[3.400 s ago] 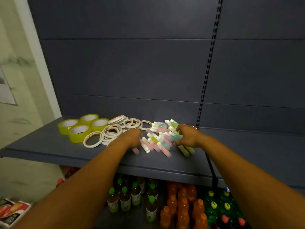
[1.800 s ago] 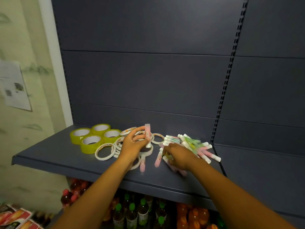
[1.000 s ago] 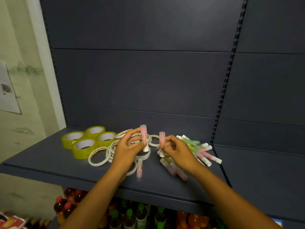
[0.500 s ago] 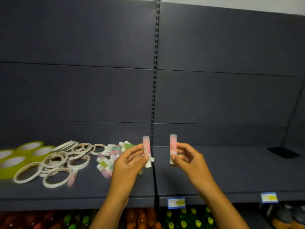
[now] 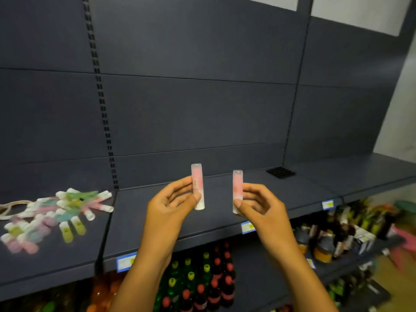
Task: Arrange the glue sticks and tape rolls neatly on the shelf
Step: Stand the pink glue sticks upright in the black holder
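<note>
1. Head view: step in hand looks like placing. Left hand (image 5: 174, 204) pinches one pink glue stick (image 5: 197, 186) upright; right hand (image 5: 258, 204) pinches a second pink stick (image 5: 237, 191) upright, both above the shelf (image 5: 225, 218) bay's front edge.
2. Next, likely: stand both down side by side, caps up.
3. Loose glue stick pile (image 5: 56, 212) lies in the left bay; tape rolls (image 5: 11, 207) at its left edge.
4. Forearms reach forward, palms facing each other.

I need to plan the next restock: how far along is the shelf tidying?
Nothing looks arranged yet. In hand: the left hand and right hand each pinch a pink glue stick upright. Left: the jumbled glue stick pile and the tape rolls.
</note>
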A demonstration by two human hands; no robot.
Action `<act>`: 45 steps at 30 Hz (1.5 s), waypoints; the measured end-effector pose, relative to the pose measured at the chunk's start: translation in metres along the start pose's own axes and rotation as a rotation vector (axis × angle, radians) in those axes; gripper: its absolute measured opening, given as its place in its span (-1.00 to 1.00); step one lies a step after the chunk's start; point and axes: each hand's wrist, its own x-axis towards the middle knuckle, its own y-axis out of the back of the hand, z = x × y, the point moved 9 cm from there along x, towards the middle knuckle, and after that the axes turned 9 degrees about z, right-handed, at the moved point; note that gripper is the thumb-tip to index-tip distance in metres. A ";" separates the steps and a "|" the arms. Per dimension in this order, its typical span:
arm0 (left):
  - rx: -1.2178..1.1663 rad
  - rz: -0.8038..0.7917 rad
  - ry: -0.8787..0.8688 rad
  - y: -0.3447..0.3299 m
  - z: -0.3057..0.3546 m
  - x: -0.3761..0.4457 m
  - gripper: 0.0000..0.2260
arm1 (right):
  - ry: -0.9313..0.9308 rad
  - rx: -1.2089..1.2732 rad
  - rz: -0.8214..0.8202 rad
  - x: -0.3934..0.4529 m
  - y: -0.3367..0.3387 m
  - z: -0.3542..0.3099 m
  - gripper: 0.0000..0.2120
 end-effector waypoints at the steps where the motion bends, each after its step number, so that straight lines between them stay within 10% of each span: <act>1: 0.003 -0.016 -0.001 -0.014 -0.004 0.001 -0.72 | 0.001 -0.008 0.018 0.004 0.014 0.001 -0.77; 27: -0.006 -0.115 0.000 -0.325 -0.179 0.159 -0.71 | 0.018 -0.106 0.104 0.271 0.233 0.103 -0.73; 45: 0.232 0.268 0.002 -0.434 -0.352 0.253 -0.74 | -0.138 0.013 -0.056 0.449 0.302 0.271 -0.75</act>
